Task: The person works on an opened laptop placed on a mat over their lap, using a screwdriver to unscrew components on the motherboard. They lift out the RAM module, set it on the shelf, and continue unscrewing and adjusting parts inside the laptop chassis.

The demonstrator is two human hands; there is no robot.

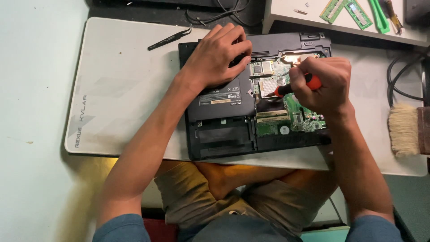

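1. The right hand (320,83) is closed in a fist around a screwdriver (298,86) with an orange-red and black handle; its dark tip end points left and down onto the exposed circuit board (273,78).
2. The left hand (217,56) lies flat, fingers spread and slightly curled, pressing on the black underside of an upturned laptop (219,112); it grips nothing, only rests on the casing near the rear edge.
3. The laptop lies bottom up on a pale desk mat (121,89), its right half uncovered so that the green board, a silvery heat plate and slots show.
4. A pair of black tweezers (170,38) lies on the mat, beyond the left hand and apart from it.
5. A soft-bristled brush (405,130) rests at the right edge of the mat, well apart from the right hand.
6. On a raised shelf at the top right lie two green memory modules (345,10) and a green tool (380,15).
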